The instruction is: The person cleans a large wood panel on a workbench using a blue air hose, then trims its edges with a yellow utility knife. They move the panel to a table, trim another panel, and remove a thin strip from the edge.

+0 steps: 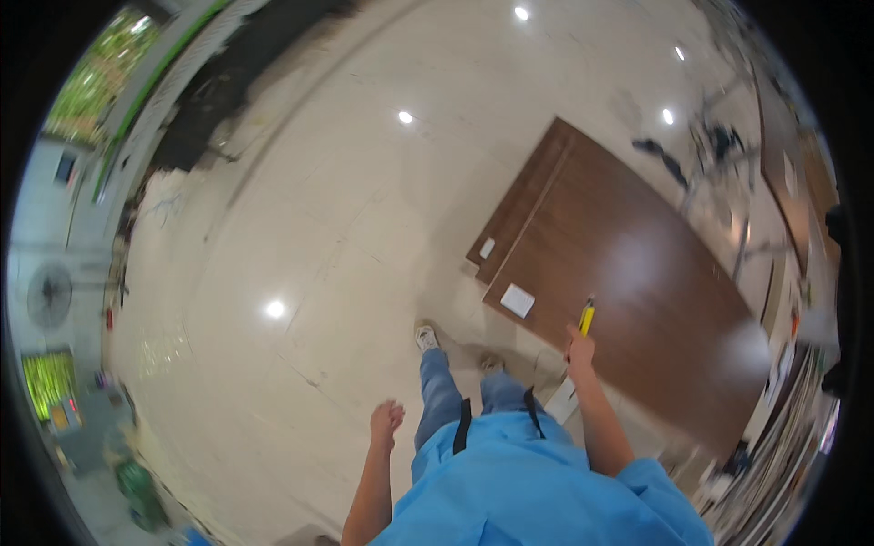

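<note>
A yellow utility knife points up and away from me in my right hand, whose fingers are wrapped round its lower end. Below that hand and the knife spreads a dark brown wooden panel, lying on at least one more panel that shows along its left side. Two white labels stick to the wood: a larger label near the close corner and a smaller label farther left. My left hand hangs over the pale floor, its fingers loosely bent, with nothing seen in it.
My feet stand on the glossy floor, left of the panels. Beyond them at the right are metal frames and another upright brown panel. Stacked boards fill the lower right. A fan is at the far left.
</note>
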Tool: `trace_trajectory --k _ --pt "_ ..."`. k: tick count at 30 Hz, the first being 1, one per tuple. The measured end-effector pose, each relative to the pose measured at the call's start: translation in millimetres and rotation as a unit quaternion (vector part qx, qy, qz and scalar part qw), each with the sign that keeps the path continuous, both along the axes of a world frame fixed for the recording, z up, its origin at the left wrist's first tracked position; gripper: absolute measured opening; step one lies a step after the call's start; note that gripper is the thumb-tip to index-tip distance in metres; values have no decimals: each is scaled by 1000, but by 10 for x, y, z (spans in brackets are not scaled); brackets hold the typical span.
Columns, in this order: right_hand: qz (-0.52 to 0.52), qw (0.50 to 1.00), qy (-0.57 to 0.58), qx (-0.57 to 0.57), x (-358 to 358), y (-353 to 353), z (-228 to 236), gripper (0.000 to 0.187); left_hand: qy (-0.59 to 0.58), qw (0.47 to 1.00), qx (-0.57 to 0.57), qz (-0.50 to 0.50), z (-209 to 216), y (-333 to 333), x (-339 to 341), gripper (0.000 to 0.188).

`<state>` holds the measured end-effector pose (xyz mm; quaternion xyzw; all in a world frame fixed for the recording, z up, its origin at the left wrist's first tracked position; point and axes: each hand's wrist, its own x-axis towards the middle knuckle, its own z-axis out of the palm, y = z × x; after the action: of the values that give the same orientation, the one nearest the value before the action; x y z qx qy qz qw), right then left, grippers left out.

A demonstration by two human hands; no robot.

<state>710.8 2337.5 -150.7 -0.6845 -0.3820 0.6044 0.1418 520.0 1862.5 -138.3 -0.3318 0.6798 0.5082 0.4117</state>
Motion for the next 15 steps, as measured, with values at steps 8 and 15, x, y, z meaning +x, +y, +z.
trace_trajectory --k 8,15 --pt "-297 941 12 -160 111 -1423 -631 35 50 920 77 -381 -45 2210 -2134 39" --pt "-474 860 66 -177 -609 -1664 -1588 39 -74 840 123 -524 -537 4595 -2182 44"
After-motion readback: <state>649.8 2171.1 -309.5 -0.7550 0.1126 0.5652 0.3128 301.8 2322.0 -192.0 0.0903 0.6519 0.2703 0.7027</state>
